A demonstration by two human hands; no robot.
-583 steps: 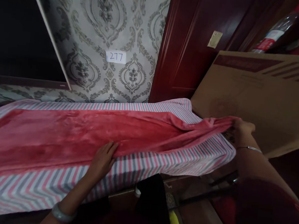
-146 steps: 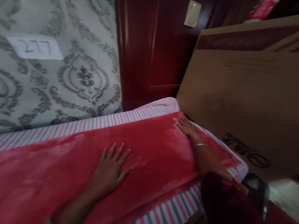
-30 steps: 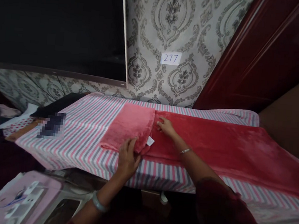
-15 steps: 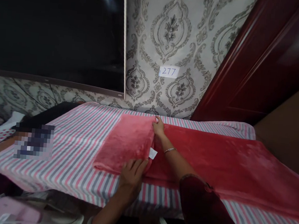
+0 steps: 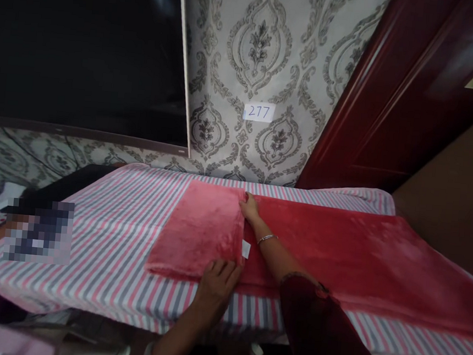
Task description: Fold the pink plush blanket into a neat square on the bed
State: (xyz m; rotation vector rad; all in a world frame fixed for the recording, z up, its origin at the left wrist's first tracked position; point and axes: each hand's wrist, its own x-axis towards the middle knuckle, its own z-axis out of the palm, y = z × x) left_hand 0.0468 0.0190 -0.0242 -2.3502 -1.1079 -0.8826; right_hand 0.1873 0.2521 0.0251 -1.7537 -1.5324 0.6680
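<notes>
A red plush blanket (image 5: 338,247) lies lengthwise across a striped cloth, its left end folded over into a lighter pink-red flap (image 5: 202,230). My left hand (image 5: 217,281) rests on the flap's near right corner, fingers laid flat over the fabric. At the far right corner of the same flap, my right hand (image 5: 250,207) pinches the edge between thumb and fingers. A small white label (image 5: 245,249) sticks out from the flap's edge between both hands.
The striped cloth (image 5: 112,216) covers the table. Behind it are a large dark television (image 5: 86,48), patterned wallpaper with a paper marked 277 (image 5: 259,111), and a dark red door (image 5: 392,103). A blurred-out item (image 5: 41,232) sits at left; a pink container (image 5: 7,341) is below.
The flap's loose edge has shifted slightly right and looks straighter. My left hand has moved a little right with its near corner. The view has turned slightly to the right.
</notes>
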